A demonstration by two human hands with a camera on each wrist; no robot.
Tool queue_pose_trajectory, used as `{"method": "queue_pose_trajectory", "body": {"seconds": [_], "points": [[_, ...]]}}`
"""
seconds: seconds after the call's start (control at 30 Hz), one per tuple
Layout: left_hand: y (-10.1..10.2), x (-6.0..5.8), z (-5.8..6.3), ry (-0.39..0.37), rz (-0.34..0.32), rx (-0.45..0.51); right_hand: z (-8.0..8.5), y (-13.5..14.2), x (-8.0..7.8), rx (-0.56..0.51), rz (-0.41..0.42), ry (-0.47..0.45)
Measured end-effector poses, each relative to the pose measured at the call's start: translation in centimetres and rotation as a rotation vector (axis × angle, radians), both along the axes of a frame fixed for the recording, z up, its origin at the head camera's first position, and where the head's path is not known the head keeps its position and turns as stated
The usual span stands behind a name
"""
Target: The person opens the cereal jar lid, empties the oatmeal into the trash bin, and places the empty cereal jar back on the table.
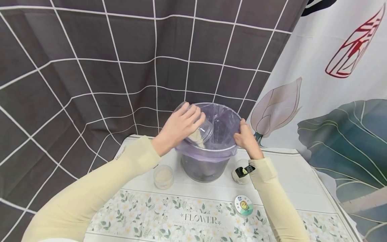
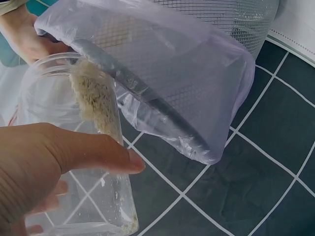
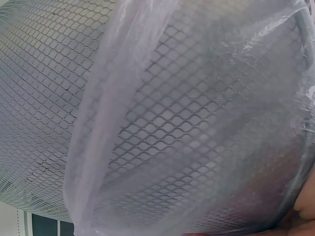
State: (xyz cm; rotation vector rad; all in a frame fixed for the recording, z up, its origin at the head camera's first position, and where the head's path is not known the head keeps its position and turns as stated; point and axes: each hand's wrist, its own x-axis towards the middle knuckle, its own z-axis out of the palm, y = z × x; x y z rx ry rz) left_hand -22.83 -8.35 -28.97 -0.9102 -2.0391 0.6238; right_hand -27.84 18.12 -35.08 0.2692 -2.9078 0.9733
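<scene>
In the head view my left hand (image 1: 182,122) holds a clear plastic jar (image 1: 207,130), tipped with its mouth over the bin. Pale grainy stuff (image 2: 96,98) lies along the jar's lower side by the mouth in the left wrist view. There my thumb stretches across the jar wall. The round mesh waste bin (image 1: 205,169) stands on the table, lined with a thin purple plastic bag (image 1: 208,155) folded over its rim. At the bin's right side my right hand (image 1: 246,136) grips the rim through the bag. The right wrist view shows the mesh (image 3: 49,98) close up.
A small clear tub (image 1: 163,177) with pale contents is left of the bin. Another clear container (image 1: 241,176) sits on the right, partly behind the right wrist's black band (image 1: 244,171). Nearer lies a round printed lid (image 1: 243,205) on the flowered tablecloth (image 1: 157,215). A dark checked curtain (image 1: 136,43) hangs behind.
</scene>
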Motion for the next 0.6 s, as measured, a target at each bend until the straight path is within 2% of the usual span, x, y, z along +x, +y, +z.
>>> {"method": "queue_pose_trajectory", "body": {"seconds": [0.5, 0.6], "points": [[0.17, 0.02, 0.14, 0.042, -0.004, -0.082, -0.10, 0.08, -0.05, -0.010, 0.002, -0.008], [0.25, -0.08, 0.06, 0.077, 0.001, -0.107, -0.06, 0.05, -0.05, -0.014, -0.002, -0.022]]}}
